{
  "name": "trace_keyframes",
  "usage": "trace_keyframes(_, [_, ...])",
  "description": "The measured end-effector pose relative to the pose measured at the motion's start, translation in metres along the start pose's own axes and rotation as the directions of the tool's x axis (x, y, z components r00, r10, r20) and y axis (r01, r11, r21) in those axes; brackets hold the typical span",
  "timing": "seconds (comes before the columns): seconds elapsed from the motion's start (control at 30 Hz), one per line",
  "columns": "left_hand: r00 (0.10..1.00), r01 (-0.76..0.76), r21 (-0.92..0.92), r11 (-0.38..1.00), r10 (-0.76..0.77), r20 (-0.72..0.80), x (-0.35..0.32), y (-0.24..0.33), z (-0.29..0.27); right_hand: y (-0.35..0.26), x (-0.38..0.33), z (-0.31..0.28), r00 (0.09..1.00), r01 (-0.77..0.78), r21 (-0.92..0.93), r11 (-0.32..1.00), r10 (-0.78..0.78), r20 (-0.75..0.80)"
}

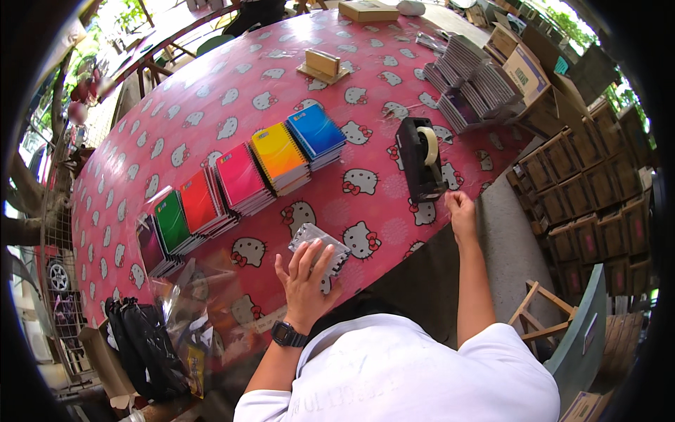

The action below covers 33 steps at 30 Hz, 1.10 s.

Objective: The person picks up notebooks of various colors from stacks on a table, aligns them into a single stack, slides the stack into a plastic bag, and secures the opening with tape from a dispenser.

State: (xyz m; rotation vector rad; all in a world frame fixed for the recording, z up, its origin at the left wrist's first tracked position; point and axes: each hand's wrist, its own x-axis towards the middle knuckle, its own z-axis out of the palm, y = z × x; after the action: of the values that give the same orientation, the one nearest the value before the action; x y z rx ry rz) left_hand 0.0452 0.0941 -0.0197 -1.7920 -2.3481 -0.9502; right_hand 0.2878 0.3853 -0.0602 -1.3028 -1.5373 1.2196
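Note:
My left hand [306, 281] lies with its fingers spread over a small pack wrapped in clear plastic [325, 247], near the table's front edge. What is inside the pack is hard to make out. My right hand [460, 214] is closed in a pinch at the near end of a black tape dispenser [413, 165], on the tape end; the strip itself hardly shows. A cream-coloured tape roll [428, 145] sits in the dispenser. Stacks of spiral notebooks run in a slanting row to the left, among them blue [316, 131], yellow [280, 149], pink [242, 171], red [200, 202] and green [171, 221].
A pink patterned cloth covers the table [211, 98]. Farther back lie a small wooden block stand [323, 67] and piled notebook bundles [474, 84]. Clear plastic bags [197, 302] and a black bag [144, 348] are at the left. Brown boxes [583, 190] stack up at the right.

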Motion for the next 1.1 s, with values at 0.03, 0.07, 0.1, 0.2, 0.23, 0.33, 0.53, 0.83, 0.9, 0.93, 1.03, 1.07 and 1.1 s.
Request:
trace_keyframes(0.03, [1.000,-0.001,-0.002,1.000,0.001,-0.006,0.000,0.001,0.000,0.011,-0.003,-0.002,0.983,-0.182,0.129,0.975,0.176,0.059])
trace_keyframes(0.07, [1.000,-0.007,-0.016,1.000,0.007,-0.003,0.001,0.001,0.001,0.012,-0.006,0.006,0.933,-0.332,0.204,0.921,0.290,0.212])
trace_keyframes(0.1, [1.000,-0.011,-0.023,1.000,0.011,-0.002,0.002,0.002,0.001,0.008,-0.010,0.023,0.849,-0.483,0.251,0.839,0.377,0.371])
trace_keyframes(0.2, [1.000,0.017,-0.047,0.999,-0.017,0.011,0.003,0.004,0.000,-0.043,-0.032,0.084,0.531,-0.480,0.062,0.875,0.234,0.814])
trace_keyframes(0.23, [0.999,0.032,-0.058,0.998,-0.031,0.007,0.002,0.005,0.001,-0.070,-0.035,0.104,0.440,-0.332,0.092,0.939,0.068,0.895])
trace_keyframes(0.33, [0.998,0.058,-0.057,0.997,-0.056,0.033,-0.001,0.001,-0.004,-0.148,-0.039,0.156,0.060,0.128,0.237,0.963,-0.246,0.967])
trace_keyframes(0.53, [0.992,0.013,-0.022,1.000,-0.010,0.125,0.013,0.008,-0.012,-0.154,-0.015,0.191,0.111,0.778,-0.206,0.594,0.192,0.975])
trace_keyframes(0.83, [0.959,-0.050,0.080,0.996,0.025,0.283,0.034,0.004,-0.025,-0.116,-0.013,0.202,-0.068,0.537,0.048,0.842,-0.013,0.998])
trace_keyframes(0.9, [0.949,-0.056,0.077,0.996,0.029,0.314,0.037,0.010,-0.026,-0.076,-0.018,0.200,-0.015,0.165,-0.002,0.986,0.005,1.000])
trace_keyframes(0.93, [0.943,-0.065,0.071,0.995,0.038,0.331,0.042,0.016,-0.027,-0.032,-0.022,0.208,0.034,-0.082,0.019,0.996,-0.016,0.999])
trace_keyframes(1.03, [0.919,-0.233,0.175,0.957,0.157,0.361,0.041,-0.002,-0.025,-0.020,-0.036,0.179,0.337,0.153,-0.098,0.983,0.041,0.941])
trace_keyframes(1.07, [0.901,-0.302,0.200,0.932,0.211,0.378,0.047,-0.007,-0.025,-0.013,-0.035,0.169,0.468,0.340,-0.122,0.933,-0.055,0.882])
trace_keyframes(1.1, [0.897,-0.293,0.163,0.942,0.212,0.388,0.056,-0.003,-0.032,-0.017,-0.037,0.156,0.574,0.207,-0.055,0.977,-0.076,0.816])
